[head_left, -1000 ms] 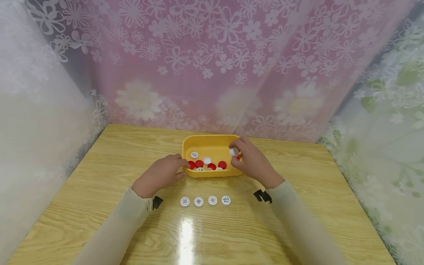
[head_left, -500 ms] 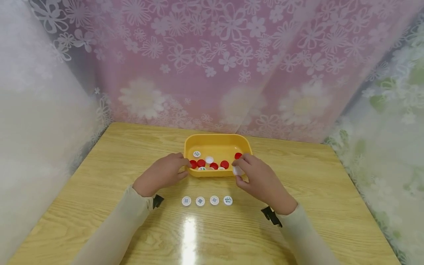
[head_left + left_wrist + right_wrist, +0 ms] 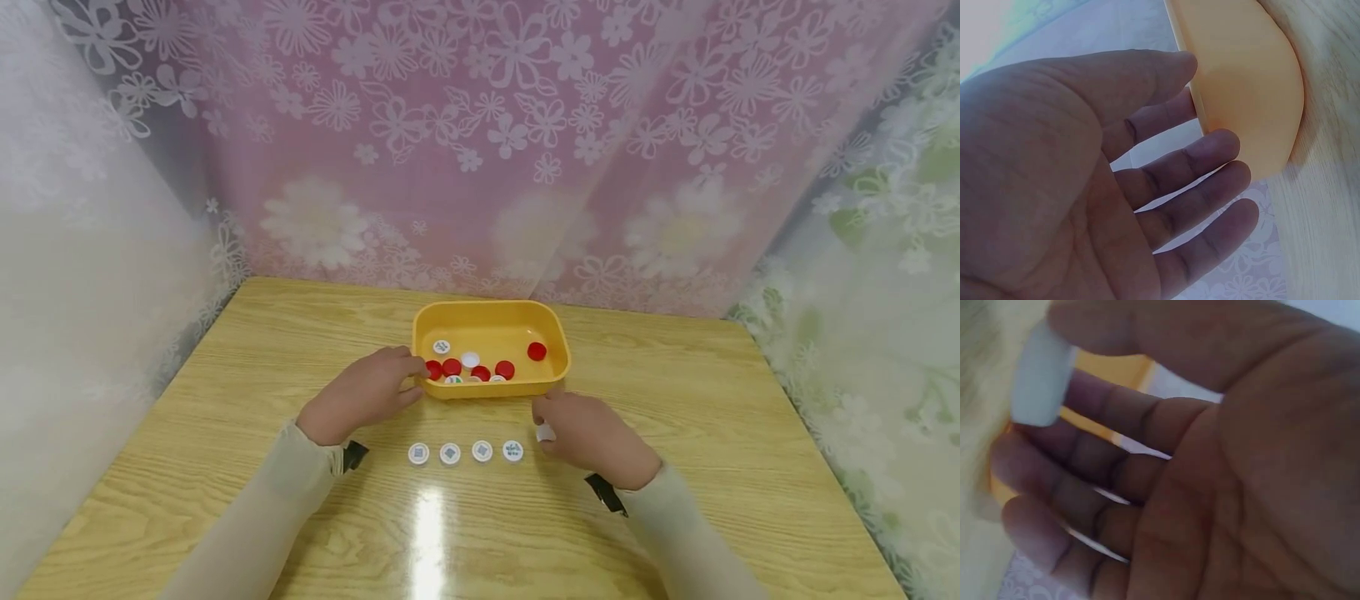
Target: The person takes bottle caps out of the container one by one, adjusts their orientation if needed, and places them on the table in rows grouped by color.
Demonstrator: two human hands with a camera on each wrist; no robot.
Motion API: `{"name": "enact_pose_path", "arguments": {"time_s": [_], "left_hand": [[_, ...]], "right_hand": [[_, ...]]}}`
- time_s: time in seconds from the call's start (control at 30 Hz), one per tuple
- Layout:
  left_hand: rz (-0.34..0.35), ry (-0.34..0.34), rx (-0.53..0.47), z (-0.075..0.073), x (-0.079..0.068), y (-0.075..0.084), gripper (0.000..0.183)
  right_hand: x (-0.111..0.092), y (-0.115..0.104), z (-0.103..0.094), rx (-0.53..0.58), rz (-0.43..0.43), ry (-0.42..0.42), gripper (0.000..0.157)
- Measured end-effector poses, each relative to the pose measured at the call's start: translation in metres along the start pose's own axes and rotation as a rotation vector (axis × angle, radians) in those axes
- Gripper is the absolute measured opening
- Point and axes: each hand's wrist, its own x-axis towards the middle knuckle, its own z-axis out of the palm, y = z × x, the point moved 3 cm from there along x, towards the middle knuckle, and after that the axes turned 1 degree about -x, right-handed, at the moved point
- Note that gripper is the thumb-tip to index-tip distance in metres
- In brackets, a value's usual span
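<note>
While our right hand (image 3: 588,435) pinches a white disc (image 3: 1041,375) between thumb and fingers, just beyond the right end of a row of printed discs (image 3: 450,454), the likeliest slip is there: the disc stands tilted in that grip, so a loose release could let it drop on its edge and roll. We cannot tell whether it touches the desk. A sideways brush of our knuckles could also knock the nearest printed disc out of line. Our left hand (image 3: 360,396) holds the front left of the yellow tub (image 3: 491,315) by its rim, one finger inside; too hard a pull could tip or slide it, jostling the red discs (image 3: 452,367) and white ones within.

Beneath everything, our desk (image 3: 532,533) is pale, yellowish, wood-grained and shiny, with a bright streak of glare (image 3: 429,533) below the row. A pink flowered curtain (image 3: 450,150) hangs behind it, and pale patterned hangings (image 3: 862,333) close in both sides of our space.
</note>
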Motion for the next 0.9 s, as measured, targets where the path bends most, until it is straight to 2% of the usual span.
{"name": "enact_pose_path", "arguments": {"time_s": [0.1,0.43,0.9], "left_hand": [[-0.001,-0.003,-0.004,0.000,0.000,0.000,0.026],[-0.006,-0.015,-0.007,0.000,0.000,-0.001,0.028],[-0.010,-0.013,-0.011,0.001,0.000,-0.001,0.028]], "right_hand": [[0.003,0.001,0.006,0.028,0.042,-0.038,0.022],[0.013,-0.001,0.021,0.015,0.056,-0.091,0.018],[0.013,-0.004,0.024,0.022,0.068,-0.091,0.022]]}}
